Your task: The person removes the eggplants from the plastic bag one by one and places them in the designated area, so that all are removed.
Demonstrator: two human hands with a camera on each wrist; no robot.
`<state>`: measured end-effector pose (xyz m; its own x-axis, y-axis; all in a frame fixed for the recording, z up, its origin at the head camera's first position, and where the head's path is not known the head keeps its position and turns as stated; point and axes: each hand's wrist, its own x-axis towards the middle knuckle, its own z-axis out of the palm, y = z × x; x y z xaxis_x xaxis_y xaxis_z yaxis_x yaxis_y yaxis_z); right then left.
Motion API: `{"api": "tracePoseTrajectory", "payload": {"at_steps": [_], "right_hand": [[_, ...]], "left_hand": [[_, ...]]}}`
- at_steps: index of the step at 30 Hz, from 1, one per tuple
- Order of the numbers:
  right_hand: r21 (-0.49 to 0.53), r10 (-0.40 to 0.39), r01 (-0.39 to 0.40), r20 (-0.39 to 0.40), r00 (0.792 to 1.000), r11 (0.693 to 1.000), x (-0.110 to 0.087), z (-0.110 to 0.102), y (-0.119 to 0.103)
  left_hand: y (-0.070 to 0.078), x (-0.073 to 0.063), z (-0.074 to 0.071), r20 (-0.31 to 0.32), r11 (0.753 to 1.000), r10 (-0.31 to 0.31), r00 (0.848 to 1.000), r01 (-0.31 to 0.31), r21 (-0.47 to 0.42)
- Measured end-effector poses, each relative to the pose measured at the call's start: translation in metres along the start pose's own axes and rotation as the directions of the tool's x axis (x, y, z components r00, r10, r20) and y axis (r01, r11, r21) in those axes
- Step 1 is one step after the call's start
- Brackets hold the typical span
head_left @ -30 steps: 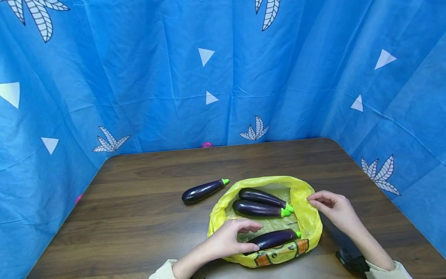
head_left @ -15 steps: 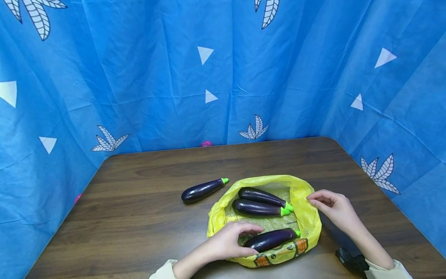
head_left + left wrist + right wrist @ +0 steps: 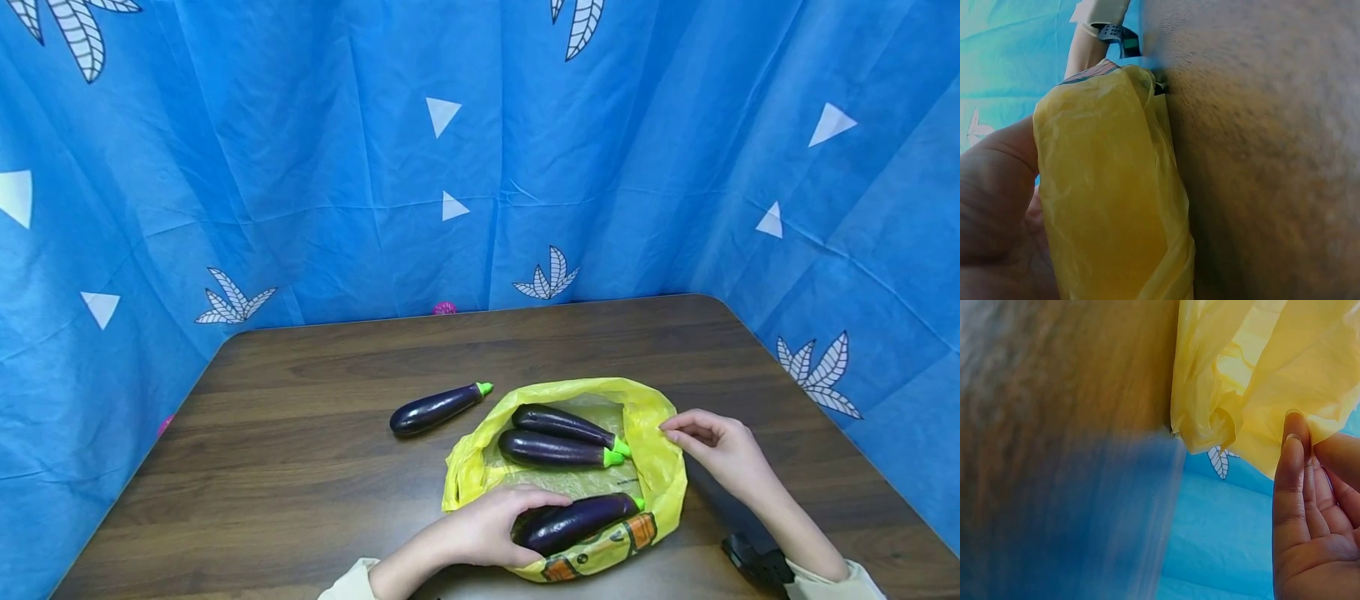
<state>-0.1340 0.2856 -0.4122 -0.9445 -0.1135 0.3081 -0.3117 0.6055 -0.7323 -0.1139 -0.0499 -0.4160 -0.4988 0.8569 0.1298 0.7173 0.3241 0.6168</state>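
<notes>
A yellow plastic bag lies wide open on the wooden table, its rim rolled outward. Inside it, two dark purple eggplants, a far one and a nearer one, rest side by side. A third eggplant lies along the bag's near wall, and my left hand grips its thick end between thumb and fingers. In the left wrist view the bag's side hides most of that grip. My right hand pinches the bag's right rim; the right wrist view shows the fingertips on the plastic.
Another eggplant lies on the table, left of the bag and behind it. A blue patterned curtain surrounds the table's back and sides. A black device sits at my right wrist.
My left hand's fingers and thumb have closed on the near eggplant, and the hand has lowered slightly. The bag's near side has shifted slightly left. My right hand stays on the rim.
</notes>
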Motion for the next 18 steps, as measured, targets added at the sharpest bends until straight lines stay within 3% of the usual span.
{"api": "tracePoseTrajectory", "payload": {"at_steps": [18], "right_hand": [[0.017, 0.015, -0.015, 0.001, 1.0, 1.0, 0.0006, -0.0021, -0.0028]], "left_hand": [[-0.0036, 0.0, -0.0008, -0.036, 1.0, -0.011, 0.999, 0.011, 0.016]]}}
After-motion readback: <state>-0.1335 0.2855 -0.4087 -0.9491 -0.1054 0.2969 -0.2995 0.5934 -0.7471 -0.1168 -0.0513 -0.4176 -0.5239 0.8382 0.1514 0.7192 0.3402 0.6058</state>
